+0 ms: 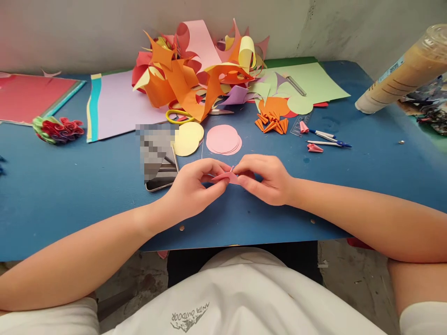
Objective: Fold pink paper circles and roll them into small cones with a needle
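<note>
My left hand [193, 186] and my right hand [265, 179] meet just above the blue table [70, 186], both pinched on one small folded pink paper piece [226, 176]. Fingertips of both hands press its edges. Just behind my hands lie a stack of pink paper circles [223, 139] and yellow paper circles [188, 138]. A phone [161, 174] lies left of my left hand.
A heap of cut paper scraps [199, 70] and yellow-handled scissors [178, 116] sit at the back. Folded orange cones [272, 124], two pink cones [314, 148] and pens [328, 139] lie at right. Coloured sheets [115, 104], a rolled paper flower [57, 129] and a glue bottle [401, 74] surround them.
</note>
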Action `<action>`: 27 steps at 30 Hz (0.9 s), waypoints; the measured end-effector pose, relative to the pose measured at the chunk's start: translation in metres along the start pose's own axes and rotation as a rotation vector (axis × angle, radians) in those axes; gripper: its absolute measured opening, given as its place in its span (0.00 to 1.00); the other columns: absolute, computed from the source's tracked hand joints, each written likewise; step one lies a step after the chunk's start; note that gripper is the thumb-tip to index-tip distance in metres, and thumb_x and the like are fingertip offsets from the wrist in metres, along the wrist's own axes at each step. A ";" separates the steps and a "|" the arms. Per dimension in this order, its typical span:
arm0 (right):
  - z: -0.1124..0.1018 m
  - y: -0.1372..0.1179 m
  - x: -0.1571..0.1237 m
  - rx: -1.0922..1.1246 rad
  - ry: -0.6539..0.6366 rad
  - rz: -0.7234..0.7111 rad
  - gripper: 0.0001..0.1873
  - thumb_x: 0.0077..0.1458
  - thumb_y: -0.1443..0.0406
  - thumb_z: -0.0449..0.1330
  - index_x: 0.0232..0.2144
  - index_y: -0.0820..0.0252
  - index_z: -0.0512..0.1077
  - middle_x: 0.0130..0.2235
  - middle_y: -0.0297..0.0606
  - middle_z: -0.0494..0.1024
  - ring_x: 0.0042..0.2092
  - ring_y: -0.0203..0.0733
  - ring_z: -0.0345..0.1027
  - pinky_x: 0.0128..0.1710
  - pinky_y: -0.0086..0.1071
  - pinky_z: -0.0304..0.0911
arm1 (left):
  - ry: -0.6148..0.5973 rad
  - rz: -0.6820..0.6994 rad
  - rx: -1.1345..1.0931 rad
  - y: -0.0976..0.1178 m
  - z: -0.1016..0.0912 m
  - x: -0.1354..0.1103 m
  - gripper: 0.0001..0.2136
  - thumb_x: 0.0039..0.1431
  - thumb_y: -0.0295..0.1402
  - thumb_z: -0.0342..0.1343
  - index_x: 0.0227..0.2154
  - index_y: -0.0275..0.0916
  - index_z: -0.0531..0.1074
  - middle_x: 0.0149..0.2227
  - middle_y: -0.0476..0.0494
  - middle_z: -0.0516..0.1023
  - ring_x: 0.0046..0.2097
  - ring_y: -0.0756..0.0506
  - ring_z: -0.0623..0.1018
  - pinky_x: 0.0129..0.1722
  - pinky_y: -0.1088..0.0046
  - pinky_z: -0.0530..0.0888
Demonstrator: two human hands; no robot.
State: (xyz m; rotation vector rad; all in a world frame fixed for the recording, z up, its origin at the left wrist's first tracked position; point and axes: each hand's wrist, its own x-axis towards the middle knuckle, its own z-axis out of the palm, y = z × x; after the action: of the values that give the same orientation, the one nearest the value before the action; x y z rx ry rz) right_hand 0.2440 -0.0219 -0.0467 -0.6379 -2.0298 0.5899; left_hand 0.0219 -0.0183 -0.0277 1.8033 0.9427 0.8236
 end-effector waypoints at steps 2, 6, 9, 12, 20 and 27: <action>-0.007 -0.008 0.007 -0.021 0.100 0.046 0.11 0.69 0.64 0.57 0.34 0.61 0.74 0.29 0.36 0.76 0.30 0.34 0.66 0.31 0.30 0.63 | -0.039 -0.061 -0.030 0.003 0.000 -0.002 0.06 0.56 0.29 0.64 0.27 0.37 0.72 0.43 0.38 0.85 0.42 0.44 0.85 0.42 0.69 0.83; -0.021 -0.019 0.027 -0.047 0.202 0.170 0.10 0.67 0.65 0.59 0.31 0.60 0.72 0.28 0.34 0.75 0.29 0.34 0.66 0.29 0.29 0.63 | -0.181 -0.055 -0.068 0.005 0.001 -0.005 0.04 0.55 0.27 0.63 0.29 0.38 0.72 0.37 0.41 0.85 0.38 0.44 0.85 0.38 0.69 0.83; -0.022 -0.013 0.045 -0.238 0.009 0.012 0.10 0.66 0.67 0.60 0.30 0.61 0.72 0.27 0.33 0.73 0.29 0.34 0.63 0.30 0.30 0.60 | -0.286 0.070 0.000 0.003 0.000 -0.006 0.04 0.54 0.23 0.60 0.30 0.38 0.74 0.36 0.43 0.85 0.36 0.47 0.83 0.37 0.72 0.81; -0.015 0.001 0.068 -0.432 -0.226 -0.123 0.09 0.68 0.68 0.56 0.35 0.63 0.74 0.34 0.39 0.78 0.35 0.39 0.67 0.34 0.33 0.61 | -0.383 0.191 0.100 0.003 -0.002 -0.006 0.08 0.54 0.19 0.57 0.32 0.38 0.76 0.35 0.46 0.85 0.36 0.49 0.81 0.37 0.75 0.78; 0.023 0.012 0.126 -0.891 -1.001 -0.304 0.12 0.54 0.81 0.61 0.33 0.63 0.76 0.39 0.43 0.77 0.47 0.48 0.69 0.27 0.33 0.51 | -0.548 0.286 0.090 0.007 -0.005 -0.003 0.05 0.67 0.26 0.58 0.40 0.38 0.80 0.39 0.42 0.86 0.38 0.48 0.84 0.39 0.75 0.79; 0.033 0.023 0.127 -0.987 -1.076 -0.520 0.10 0.66 0.76 0.55 0.40 0.63 0.75 0.44 0.41 0.78 0.47 0.46 0.72 0.31 0.35 0.55 | -0.629 0.301 0.022 0.003 -0.005 -0.003 0.05 0.68 0.28 0.59 0.39 0.38 0.80 0.38 0.40 0.86 0.39 0.46 0.83 0.42 0.72 0.79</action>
State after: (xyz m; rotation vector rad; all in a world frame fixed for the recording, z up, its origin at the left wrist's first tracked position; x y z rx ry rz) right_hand 0.1620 0.0719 0.0016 -0.2626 -3.3504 -0.6061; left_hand 0.0168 -0.0193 -0.0237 2.0688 0.2790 0.3686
